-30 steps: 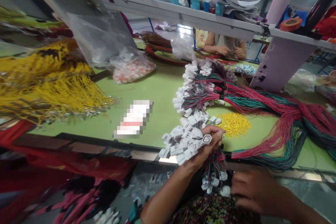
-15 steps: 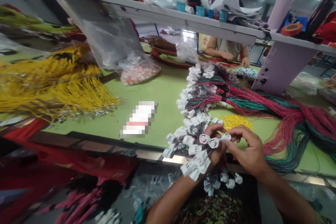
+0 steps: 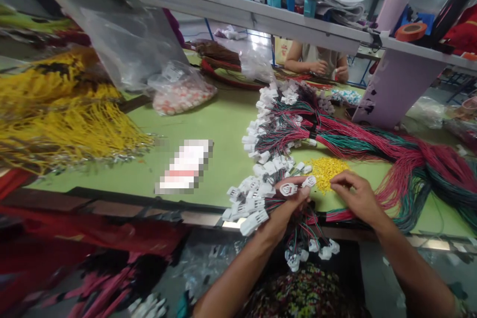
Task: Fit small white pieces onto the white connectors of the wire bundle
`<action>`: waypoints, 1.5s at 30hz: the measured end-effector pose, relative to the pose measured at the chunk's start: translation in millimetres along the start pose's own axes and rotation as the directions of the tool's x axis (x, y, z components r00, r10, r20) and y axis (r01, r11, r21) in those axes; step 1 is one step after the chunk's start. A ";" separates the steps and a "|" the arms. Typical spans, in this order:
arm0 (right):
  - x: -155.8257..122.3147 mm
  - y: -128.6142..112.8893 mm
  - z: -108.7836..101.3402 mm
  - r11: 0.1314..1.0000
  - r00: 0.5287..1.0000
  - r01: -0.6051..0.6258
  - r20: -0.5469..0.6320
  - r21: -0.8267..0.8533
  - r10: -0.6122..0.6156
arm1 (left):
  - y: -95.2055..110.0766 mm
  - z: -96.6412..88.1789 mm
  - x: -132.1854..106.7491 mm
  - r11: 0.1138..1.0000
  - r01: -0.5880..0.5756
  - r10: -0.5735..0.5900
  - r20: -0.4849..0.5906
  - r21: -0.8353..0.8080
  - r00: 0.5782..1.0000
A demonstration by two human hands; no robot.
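My left hand (image 3: 294, 199) is closed around wires, with a white connector (image 3: 309, 182) pinched at its fingertips and another white connector (image 3: 288, 189) beside it. More white connectors (image 3: 257, 203) on red and green wires spread to its left, and several hang below the wrist over the bench edge. To the right, my right hand (image 3: 359, 198) has thumb and forefinger pressed together at the edge of a pile of small yellow pieces (image 3: 328, 171). Whatever that pinch holds is too small to make out.
A thick bundle of red and green wires (image 3: 357, 139) lies behind and right. Yellow wires (image 3: 74, 119) cover the left side. A plastic bag of orange-and-white parts (image 3: 182, 97) sits further back. Beneath a white shelf (image 3: 238, 15), another person's hands (image 3: 320, 67) show.
My right hand has left the connector at my left fingertips and moved right to the yellow pile. My left hand keeps its hold; the whole view has shifted slightly.
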State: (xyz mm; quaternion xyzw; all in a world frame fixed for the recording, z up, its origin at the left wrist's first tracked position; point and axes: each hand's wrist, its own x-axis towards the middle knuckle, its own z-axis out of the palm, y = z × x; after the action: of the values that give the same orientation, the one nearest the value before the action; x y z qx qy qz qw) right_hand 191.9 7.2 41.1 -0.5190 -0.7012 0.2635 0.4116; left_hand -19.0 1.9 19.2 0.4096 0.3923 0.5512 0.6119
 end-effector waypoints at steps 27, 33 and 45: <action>-5.7 27.2 22.5 0.900 0.951 0.125 0.308 -0.417 0.011 | -7.1 -2.0 1.8 0.999 -0.024 0.024 -0.015 -0.032 1.000; -8.0 21.9 19.3 0.897 0.950 0.096 0.308 -0.432 0.047 | -4.0 -0.8 1.5 0.999 -0.038 0.037 -0.027 -0.036 0.999; -4.1 19.1 26.4 0.903 0.956 0.131 0.295 -0.410 -0.005 | -9.3 -3.9 0.3 0.999 -0.023 0.022 -0.024 -0.043 0.999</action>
State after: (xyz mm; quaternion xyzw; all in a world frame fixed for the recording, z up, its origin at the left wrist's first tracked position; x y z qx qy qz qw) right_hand 179.7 11.1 10.9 -0.5275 -0.8116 0.1623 0.1917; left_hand -19.3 1.9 9.1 0.3944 0.3827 0.5712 0.6097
